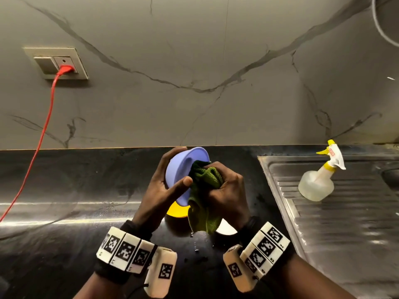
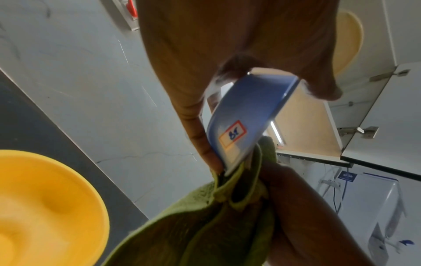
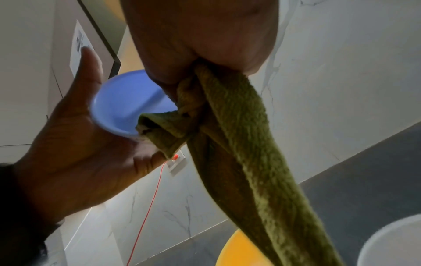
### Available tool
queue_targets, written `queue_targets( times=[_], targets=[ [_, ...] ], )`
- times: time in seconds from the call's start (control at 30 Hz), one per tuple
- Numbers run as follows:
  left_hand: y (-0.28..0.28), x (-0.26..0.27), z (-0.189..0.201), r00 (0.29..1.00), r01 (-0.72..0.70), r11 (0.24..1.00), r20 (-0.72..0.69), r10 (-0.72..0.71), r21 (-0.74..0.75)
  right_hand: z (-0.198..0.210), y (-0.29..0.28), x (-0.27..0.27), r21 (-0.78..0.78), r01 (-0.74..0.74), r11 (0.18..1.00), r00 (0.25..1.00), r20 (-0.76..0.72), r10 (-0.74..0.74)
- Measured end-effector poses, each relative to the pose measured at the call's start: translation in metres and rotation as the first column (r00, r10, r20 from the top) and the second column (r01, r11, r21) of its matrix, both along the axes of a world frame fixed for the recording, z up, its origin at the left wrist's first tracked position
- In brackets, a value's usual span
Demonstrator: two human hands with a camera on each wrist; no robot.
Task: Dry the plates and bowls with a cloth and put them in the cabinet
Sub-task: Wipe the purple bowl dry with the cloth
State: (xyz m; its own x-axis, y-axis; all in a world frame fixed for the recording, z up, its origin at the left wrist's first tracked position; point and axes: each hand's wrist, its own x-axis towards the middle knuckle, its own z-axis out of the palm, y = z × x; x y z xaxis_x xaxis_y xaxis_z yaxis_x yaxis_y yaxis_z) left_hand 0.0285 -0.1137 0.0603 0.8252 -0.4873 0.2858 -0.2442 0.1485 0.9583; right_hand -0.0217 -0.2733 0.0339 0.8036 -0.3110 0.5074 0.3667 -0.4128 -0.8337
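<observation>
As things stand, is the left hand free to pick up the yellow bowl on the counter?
Probably not: the left hand grips the blue bowl, which it would first have to put down. The yellow bowl lies just below.

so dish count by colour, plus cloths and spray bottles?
Blue bowl: 1, in the left hand
Yellow dish: 1
White dish: 1
Green cloth: 1, in the right hand
Spray bottle: 1
Total: 5
</observation>
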Motion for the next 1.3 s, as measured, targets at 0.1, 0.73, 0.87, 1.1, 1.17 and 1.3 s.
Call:
queue_targets(
  times=[0.1,0.73,0.87,1.1,1.17,1.3],
  targets=[
    [0.001,0.004,0.003,0.998,0.053,0.998,-0.016,-0.053,0.037,0.005,-0.007,0.010,-0.068,0.029,0.997,0.999,0.018,-0.028],
    [-0.005,-0.001,-0.007,0.993,-0.089,0.995,0.068,0.092,-0.045,-0.003,0.007,0.006,-0.002,0.010,1.000,0.997,-0.077,-0.010],
    [-0.001,0.006,0.000,0.997,-0.031,0.997,0.072,0.026,0.066,0.001,0.000,0.010,-0.123,0.087,0.989,0.996,0.024,-0.085],
    [0.004,0.006,0.000,0.999,0.042,0.996,-0.030,-0.039,0.085,0.017,-0.002,0.017,-0.217,0.062,0.974,0.995,0.086,-0.044],
    [0.002,0.000,-0.007,1.000,-0.010,0.998,0.005,0.009,0.060,0.013,0.001,0.017,-0.091,0.095,0.991,0.995,0.025,-0.093],
    [0.000,-0.009,-0.015,0.997,-0.061,0.998,0.052,0.063,-0.031,0.010,0.007,0.011,0.038,0.089,0.995,0.996,-0.034,-0.087]
  ],
)
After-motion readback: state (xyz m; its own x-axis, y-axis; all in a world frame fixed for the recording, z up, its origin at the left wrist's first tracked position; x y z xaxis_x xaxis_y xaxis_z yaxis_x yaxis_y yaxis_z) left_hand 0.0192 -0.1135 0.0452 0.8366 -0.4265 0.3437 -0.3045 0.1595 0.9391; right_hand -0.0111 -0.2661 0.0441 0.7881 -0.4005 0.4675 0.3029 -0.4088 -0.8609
